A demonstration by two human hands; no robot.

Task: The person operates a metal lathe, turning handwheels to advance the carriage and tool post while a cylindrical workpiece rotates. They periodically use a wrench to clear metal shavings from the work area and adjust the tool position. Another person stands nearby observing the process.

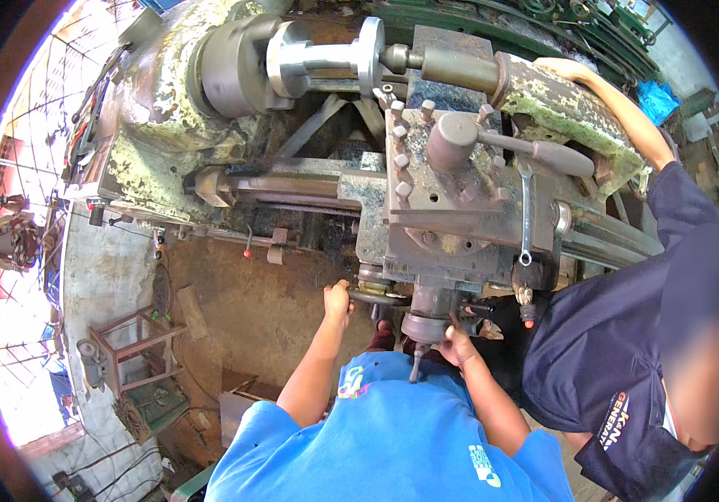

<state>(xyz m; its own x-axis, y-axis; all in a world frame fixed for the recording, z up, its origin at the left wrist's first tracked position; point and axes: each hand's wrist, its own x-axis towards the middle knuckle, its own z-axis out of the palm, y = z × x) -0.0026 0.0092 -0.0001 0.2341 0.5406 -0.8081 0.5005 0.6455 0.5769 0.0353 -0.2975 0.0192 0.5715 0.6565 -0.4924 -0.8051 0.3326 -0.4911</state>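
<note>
My left hand [338,303] is closed on the rim of a handwheel [376,298] at the front of a metal lathe. My right hand [460,346] is closed at the slide crank [428,326], beside its round collar; part of its grip is hidden. The crank's handle [417,365] points down towards my blue shirt. Above, a shiny spool-shaped metal workpiece [330,57] sits between the chuck [238,67] and the tailstock centre [396,58]. The tool post [453,142], with its long clamping lever [543,154], stands on the carriage below the workpiece.
A spanner [526,219] lies on the carriage's right side. At the right, a person in a dark shirt [602,326] stands close, one hand [562,69] resting on the tailstock [573,105]. A rusty metal stand [129,347] and a green machine part [154,408] are on the floor at left.
</note>
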